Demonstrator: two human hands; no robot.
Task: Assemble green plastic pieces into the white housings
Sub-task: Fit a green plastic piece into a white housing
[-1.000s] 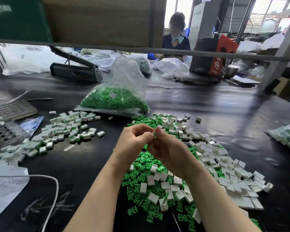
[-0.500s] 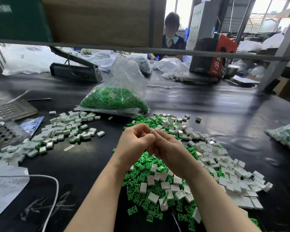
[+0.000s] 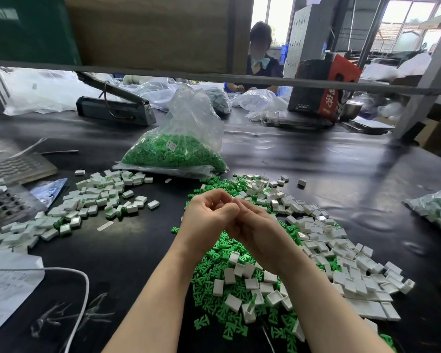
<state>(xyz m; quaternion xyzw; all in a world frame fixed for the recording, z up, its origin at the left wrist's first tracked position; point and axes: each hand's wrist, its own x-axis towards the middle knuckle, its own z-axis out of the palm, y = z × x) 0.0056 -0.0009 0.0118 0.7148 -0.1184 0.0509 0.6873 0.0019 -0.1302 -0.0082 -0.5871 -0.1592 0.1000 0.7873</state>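
Note:
My left hand (image 3: pixel 209 215) and my right hand (image 3: pixel 255 225) meet above the black table, fingers curled and fingertips pressed together. The small piece between them is hidden; an earlier frame showed a whitish bit there, likely a white housing. Under my wrists lies a heap of loose green plastic pieces (image 3: pixel 214 284). Several empty white housings (image 3: pixel 341 250) spread over it and off to the right. A scatter of white housings with green showing (image 3: pixel 97 197) lies at the left.
A clear bag of green pieces (image 3: pixel 173 154) stands behind the piles, a heat sealer (image 3: pixel 115 110) further back. A perforated tray (image 3: pixel 8 207), paper (image 3: pixel 5 284) and a white cable (image 3: pixel 84 284) lie left. Another bag (image 3: pixel 435 207) sits right. A person (image 3: pixel 260 57) works opposite.
My fingertips have closed tighter together and the small whitish piece seen between them a second ago is now covered. The hands stayed in the same spot.

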